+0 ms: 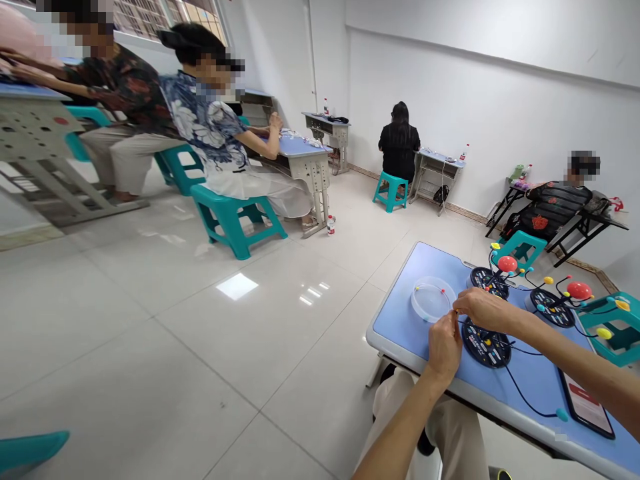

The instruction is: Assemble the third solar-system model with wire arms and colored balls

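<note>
Over the near part of the blue desk, my left hand (444, 347) and my right hand (477, 308) meet fingertip to fingertip in a pinch. Between them is the end of a thin black rod that runs out from a solar system model (486, 343) with a round black base. Any small bead at the rod's tip is hidden by my fingers. Just left of my hands sits a clear round plastic tub (431, 300) with a few small coloured beads in it. Another rod of the model ends in a teal ball (562, 415).
Two more models with red balls (507, 264) (579, 291) stand farther back on the desk (400, 320). A phone (587, 400) lies at the right. Several people sit at other desks on teal stools (235, 217). A bottle (331, 225) stands on the floor.
</note>
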`<state>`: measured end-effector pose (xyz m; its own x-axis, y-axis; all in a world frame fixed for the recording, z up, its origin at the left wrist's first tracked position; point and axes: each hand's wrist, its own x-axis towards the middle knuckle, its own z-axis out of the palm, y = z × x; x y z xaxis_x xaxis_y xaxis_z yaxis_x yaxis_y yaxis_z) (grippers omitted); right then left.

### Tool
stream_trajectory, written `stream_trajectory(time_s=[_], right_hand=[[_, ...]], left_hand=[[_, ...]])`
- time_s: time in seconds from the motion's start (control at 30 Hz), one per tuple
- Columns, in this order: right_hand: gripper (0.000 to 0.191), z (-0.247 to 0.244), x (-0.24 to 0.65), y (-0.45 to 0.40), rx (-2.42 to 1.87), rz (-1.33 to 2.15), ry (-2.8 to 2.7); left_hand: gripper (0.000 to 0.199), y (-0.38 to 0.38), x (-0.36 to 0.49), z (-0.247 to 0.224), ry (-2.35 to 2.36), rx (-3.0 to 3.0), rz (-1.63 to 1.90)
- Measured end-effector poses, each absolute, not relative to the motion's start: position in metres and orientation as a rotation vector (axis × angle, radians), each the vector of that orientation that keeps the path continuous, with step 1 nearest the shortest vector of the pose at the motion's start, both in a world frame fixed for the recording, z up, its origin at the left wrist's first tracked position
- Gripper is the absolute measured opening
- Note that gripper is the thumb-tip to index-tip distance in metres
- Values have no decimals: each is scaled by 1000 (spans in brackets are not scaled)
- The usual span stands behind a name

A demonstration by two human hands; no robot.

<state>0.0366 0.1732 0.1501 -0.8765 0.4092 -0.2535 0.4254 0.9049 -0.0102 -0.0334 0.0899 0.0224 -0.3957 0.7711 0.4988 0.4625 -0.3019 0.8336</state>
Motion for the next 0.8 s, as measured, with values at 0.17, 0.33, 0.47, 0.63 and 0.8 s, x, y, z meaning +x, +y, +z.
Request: stream_trajectory(time_s=[0.17,0.33,0.47,0.63,0.8], right_hand=[[31,150,36,165,634,104,2736],[29,151,36,160,746,109,2680],[27,151,37,160,755,85,2680],[18,162,38,161,803,-28,2703],[16,186,30,170,962,-111,2810]], left_hand=[[29,90,-33,23,1659,1569,1777],[27,90,-32,24,1655,1589,1781],[28,90,-31,23,1689,1593,1758],[29,90,-31,23,1750,1604,1715],[27,85,-32,22,1799,1652,1702]])
